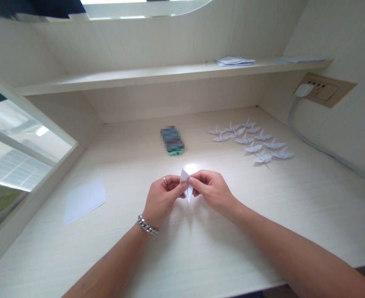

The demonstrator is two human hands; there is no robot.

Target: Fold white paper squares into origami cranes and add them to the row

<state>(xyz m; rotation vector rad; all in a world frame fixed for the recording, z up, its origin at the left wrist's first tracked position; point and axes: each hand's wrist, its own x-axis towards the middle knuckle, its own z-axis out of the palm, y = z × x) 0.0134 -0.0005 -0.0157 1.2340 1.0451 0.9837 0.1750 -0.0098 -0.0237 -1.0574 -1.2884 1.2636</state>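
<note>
A small folded piece of white paper (pixel 188 193), narrow and pointed at both ends, is held upright between my two hands over the desk. My left hand (pixel 164 193) pinches it from the left, thumb across its front; a ring and a chain bracelet show on that arm. From the right, my right hand (pixel 212 188) pinches the same paper between thumb and fingers. Behind and to the right stand several folded paper cranes (pixel 253 147) in loose rows. Flat white paper (pixel 85 200) lies on the desk to the left.
A phone-like object with a green edge (pixel 175 152), mostly blurred out, lies beyond my hands. A shelf (pixel 139 78) crosses the back, bearing folded papers (pixel 235 61). On the right wall, a white plug (pixel 303 90) sits in a socket, its grey cable (pixel 322 150) trailing along the desk's right side.
</note>
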